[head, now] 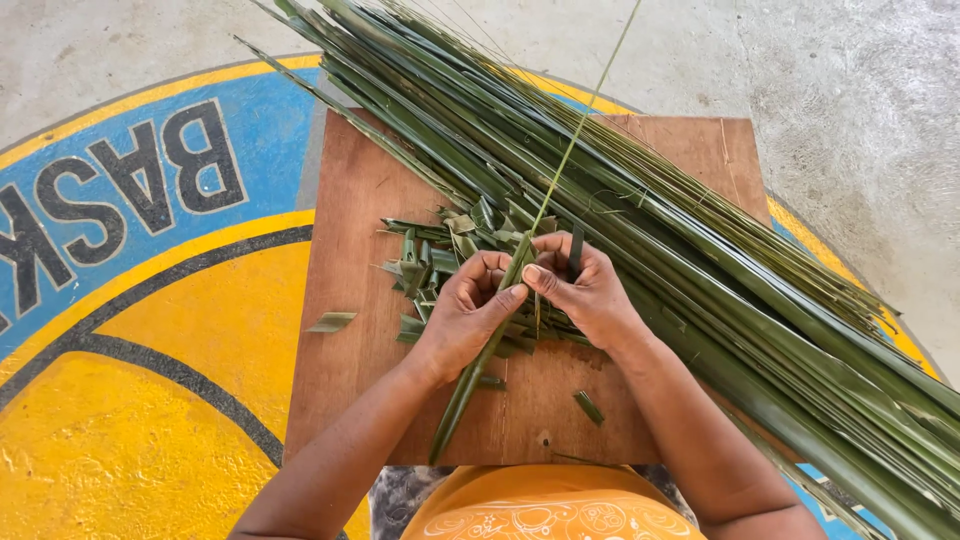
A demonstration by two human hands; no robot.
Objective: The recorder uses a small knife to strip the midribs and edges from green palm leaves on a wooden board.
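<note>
My left hand [468, 308] and right hand [585, 290] both pinch one green leaf strip [478, 372] over the wooden board [350, 200], its thin midrib [585, 110] partly peeled away. Cut scraps [430, 270] lie piled beyond my fingers. I judge most of the leaf bundle [700, 260] remains unworked.

green leaf strips [700, 260] | brown wooden board [350, 330] | floor [150, 330] painted yellow, blue, black lines, black letters | orange garment [540, 505], white floral pattern
</note>
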